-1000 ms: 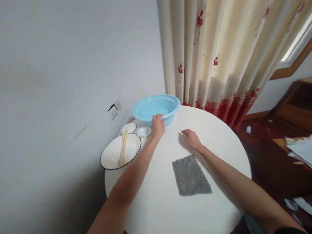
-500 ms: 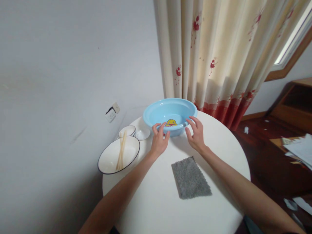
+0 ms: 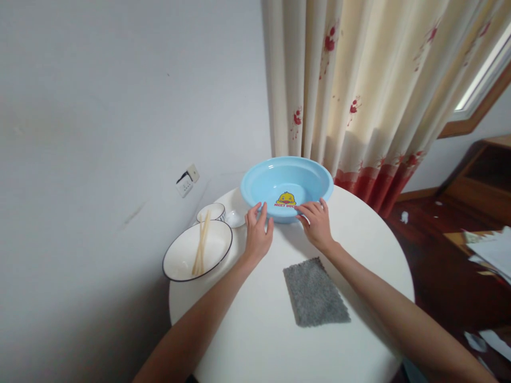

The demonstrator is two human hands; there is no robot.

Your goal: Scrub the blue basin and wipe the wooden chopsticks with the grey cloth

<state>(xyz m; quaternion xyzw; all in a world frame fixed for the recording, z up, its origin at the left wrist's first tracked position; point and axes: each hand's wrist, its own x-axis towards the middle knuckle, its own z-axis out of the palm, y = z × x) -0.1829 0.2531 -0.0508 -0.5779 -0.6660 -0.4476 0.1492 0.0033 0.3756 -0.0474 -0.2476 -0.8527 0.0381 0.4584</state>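
Note:
A light blue plastic basin (image 3: 287, 166) with a yellow duck print inside stands at the far side of the round table. My right hand (image 3: 317, 226) is closed on its near right rim, fingers over the edge and thumb below. By the near left rim is my left hand (image 3: 257, 234), its fingers apart; whether the fingertips touch the basin I cannot tell. Between my forearms a grey cloth (image 3: 315, 292) lies flat. Left of my left hand are a large white bowl (image 3: 183, 255) with several wooden chopsticks (image 3: 203, 244) in it, a smaller patterned bowl (image 3: 211, 211) and a small white dish (image 3: 235, 218).
The white round table (image 3: 255, 340) stands against a wall with a socket (image 3: 184, 186). A floral curtain (image 3: 371, 106) hangs close behind the basin. Papers (image 3: 491, 247) lie to the right, beyond the table edge.
My right hand has moved left and closed on the basin's rim. The basin looks turned or tilted, showing more of its duck print. My left hand stays near the rim, fingers apart.

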